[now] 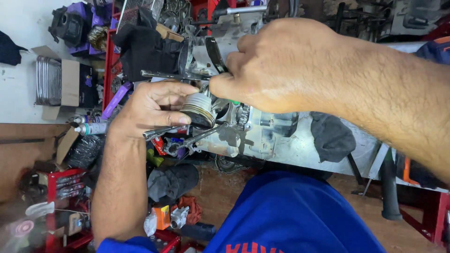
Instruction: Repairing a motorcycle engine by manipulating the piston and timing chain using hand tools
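Piston [198, 108] sits gripped in the left hand [152, 110] above the engine crankcase [255, 133], steadied so the right hand [276, 65], fingertips pinched, works at its crown.

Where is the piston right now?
In the head view, the piston sits left of centre, held in the left hand, with the right hand fingertips at its upper right, above the engine case.

A silver-grey piston [197, 108], a blue shirt [290, 215], a red rack [110, 61] and a dark grey rag [332, 136].
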